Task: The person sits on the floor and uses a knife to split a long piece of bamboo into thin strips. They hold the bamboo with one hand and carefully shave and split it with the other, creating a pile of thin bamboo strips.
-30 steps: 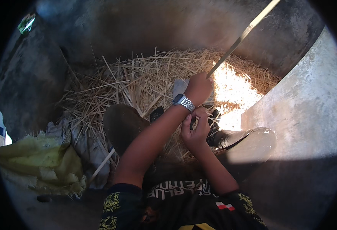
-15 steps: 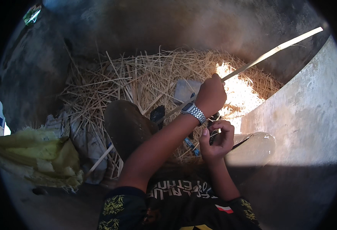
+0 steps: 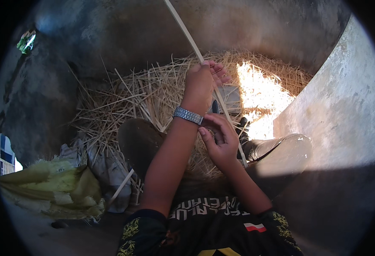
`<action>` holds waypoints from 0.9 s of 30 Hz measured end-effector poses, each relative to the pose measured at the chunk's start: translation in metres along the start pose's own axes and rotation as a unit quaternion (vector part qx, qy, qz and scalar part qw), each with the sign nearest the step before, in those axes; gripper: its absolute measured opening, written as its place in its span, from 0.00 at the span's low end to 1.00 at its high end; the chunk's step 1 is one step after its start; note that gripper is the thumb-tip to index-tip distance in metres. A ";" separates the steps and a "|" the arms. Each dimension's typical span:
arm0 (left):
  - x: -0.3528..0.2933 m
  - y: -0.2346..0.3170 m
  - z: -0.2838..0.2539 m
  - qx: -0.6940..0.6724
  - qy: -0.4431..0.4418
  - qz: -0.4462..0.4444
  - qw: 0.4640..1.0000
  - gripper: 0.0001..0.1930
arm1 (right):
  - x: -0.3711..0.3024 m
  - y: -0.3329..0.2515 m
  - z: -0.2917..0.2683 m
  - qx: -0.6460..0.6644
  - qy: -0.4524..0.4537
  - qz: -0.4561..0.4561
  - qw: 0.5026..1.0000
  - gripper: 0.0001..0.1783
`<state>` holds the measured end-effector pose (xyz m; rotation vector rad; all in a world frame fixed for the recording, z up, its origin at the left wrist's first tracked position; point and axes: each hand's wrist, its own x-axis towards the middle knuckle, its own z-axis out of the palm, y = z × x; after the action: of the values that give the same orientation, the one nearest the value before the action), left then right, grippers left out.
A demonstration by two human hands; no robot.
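Note:
A long, pale bamboo strip (image 3: 184,29) slants from the top of the view down past both hands to my right knee. My left hand (image 3: 200,85), with a metal-banded watch on its wrist, holds it between thumb and fingers; its fingertips spread loosely. Below, my right hand (image 3: 222,143) is beside the lower part of the strip, close to the watch. Its fingers are curled with the thumb apart, and nothing shows in the gap. A dark, narrow object (image 3: 215,106) shows just above the right fingers; its kind is unclear.
Heaped straw and loose strips (image 3: 127,96) lie in front of my folded legs. A torn yellow sack (image 3: 53,187) is at the left. A grey wall (image 3: 337,111) rises at the right, and a dark wall (image 3: 264,30) behind the straw. Sunlight falls on part of the straw.
My left hand has moved left and slightly up, and the strip has swung from pointing up-right to up-left. My right hand has shifted left and up, nearer the left wrist.

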<state>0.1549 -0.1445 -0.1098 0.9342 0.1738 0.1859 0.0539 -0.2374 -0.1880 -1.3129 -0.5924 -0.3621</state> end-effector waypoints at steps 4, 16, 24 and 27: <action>-0.005 0.006 0.001 -0.029 0.030 0.005 0.999 0.09 | 0.005 0.007 -0.013 -0.070 -0.051 -0.059 0.994 0.17; -0.028 -0.023 0.008 0.057 0.029 0.086 0.994 0.12 | -0.010 -0.018 -0.022 -0.190 -0.029 -0.161 0.968 0.15; -0.025 -0.034 0.012 0.041 0.033 0.068 0.996 0.13 | -0.005 -0.030 -0.033 -0.215 -0.040 -0.127 0.968 0.15; -0.025 -0.032 0.016 0.039 0.017 0.065 0.997 0.12 | -0.008 -0.026 -0.031 -0.160 -0.013 -0.106 0.981 0.15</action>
<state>0.1373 -0.1812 -0.1251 1.0219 0.1533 0.3177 0.0395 -0.2742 -0.1765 -1.5674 -0.7196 -0.6373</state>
